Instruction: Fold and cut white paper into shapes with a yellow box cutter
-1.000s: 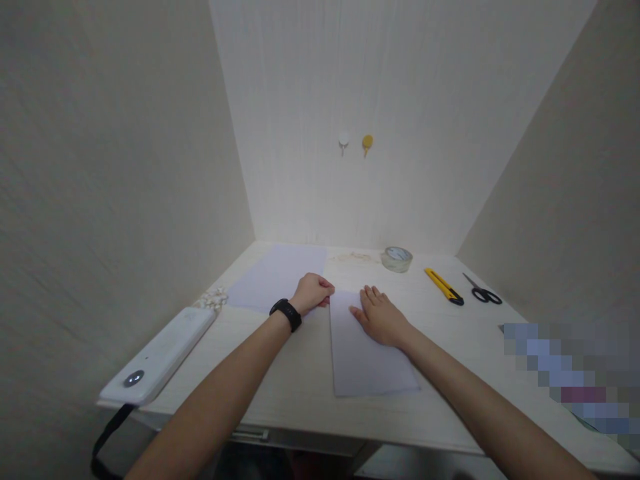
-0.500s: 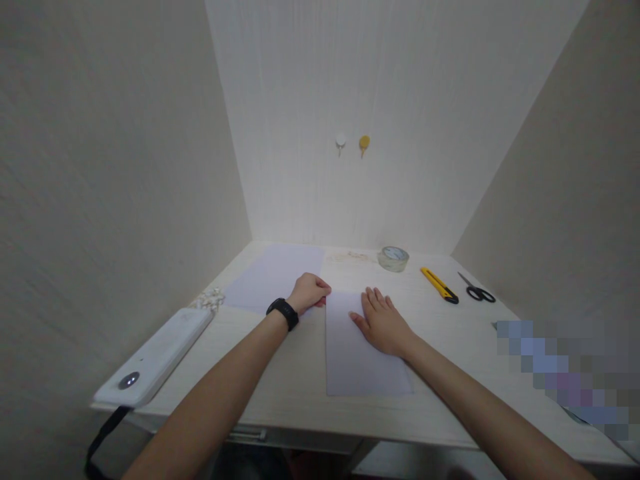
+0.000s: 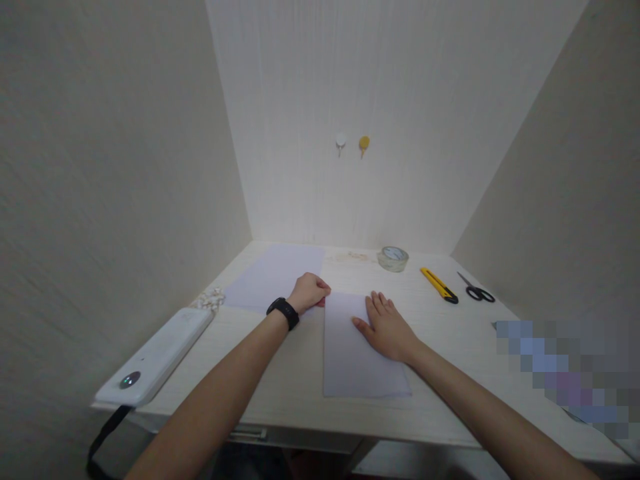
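While the right hand (image 3: 387, 327) lies flat, fingers spread, on the folded paper (image 3: 363, 347) mid-frame, the curled left hand (image 3: 309, 292) pinches its corner; uneven pressure could skew the crease.

- The fingertips of the left hand (image 3: 310, 291) are curled under, so it cannot be seen what they pinch at the far left corner of the folded sheet (image 3: 357, 353).
- The palm of the right hand (image 3: 387, 327) covers a part of this sheet; the paper under it is hidden.
- To the right of the right hand, a pixelated patch (image 3: 567, 373) hides all that lies on that part of the surface (image 3: 280, 393).
- The black strap (image 3: 103, 437) under the white device (image 3: 157, 357), left of the left hand, is cut by the lower edge.
- Both forearms leave the picture at the bottom.
- The small pale heap (image 3: 210, 300) beyond the device is too small to identify.
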Action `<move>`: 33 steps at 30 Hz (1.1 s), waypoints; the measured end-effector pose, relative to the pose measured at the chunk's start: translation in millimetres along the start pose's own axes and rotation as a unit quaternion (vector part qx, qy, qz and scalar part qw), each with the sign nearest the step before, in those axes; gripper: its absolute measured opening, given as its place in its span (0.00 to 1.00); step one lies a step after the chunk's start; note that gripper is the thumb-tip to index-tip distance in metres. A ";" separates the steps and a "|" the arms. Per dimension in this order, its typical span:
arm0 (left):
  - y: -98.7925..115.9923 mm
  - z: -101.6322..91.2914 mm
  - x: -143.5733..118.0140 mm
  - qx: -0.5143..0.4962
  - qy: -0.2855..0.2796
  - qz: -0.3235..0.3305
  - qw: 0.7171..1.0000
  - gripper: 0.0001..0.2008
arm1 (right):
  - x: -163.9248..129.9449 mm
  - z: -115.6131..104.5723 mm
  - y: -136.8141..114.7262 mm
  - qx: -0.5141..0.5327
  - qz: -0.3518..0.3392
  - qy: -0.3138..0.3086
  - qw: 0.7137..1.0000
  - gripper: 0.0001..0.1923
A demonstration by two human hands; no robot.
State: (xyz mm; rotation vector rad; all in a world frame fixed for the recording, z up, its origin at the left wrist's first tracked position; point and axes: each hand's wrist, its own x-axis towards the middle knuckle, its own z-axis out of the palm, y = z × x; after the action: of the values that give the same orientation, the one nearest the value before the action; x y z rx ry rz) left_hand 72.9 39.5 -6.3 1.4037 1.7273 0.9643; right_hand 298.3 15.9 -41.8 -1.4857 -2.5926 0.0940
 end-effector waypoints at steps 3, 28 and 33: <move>-0.1 -0.5 0.1 0.013 -0.003 0.009 1.000 0.03 | -2.9 -1.0 -0.2 -0.002 0.008 -0.004 1.000 0.51; -0.7 -8.3 0.9 0.086 -0.001 0.051 0.995 0.06 | -25.6 -14.1 14.7 0.041 -0.063 -0.013 0.997 0.38; 1.5 -13.7 0.7 0.118 -0.002 0.056 0.991 0.06 | -37.4 -23.9 17.8 0.057 -0.148 -0.041 0.987 0.31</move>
State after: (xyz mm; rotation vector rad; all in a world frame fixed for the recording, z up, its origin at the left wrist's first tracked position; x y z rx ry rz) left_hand 61.5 38.8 1.5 1.6673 1.8217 0.8345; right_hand 335.9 -7.8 -24.3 -1.0683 -2.7870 0.2668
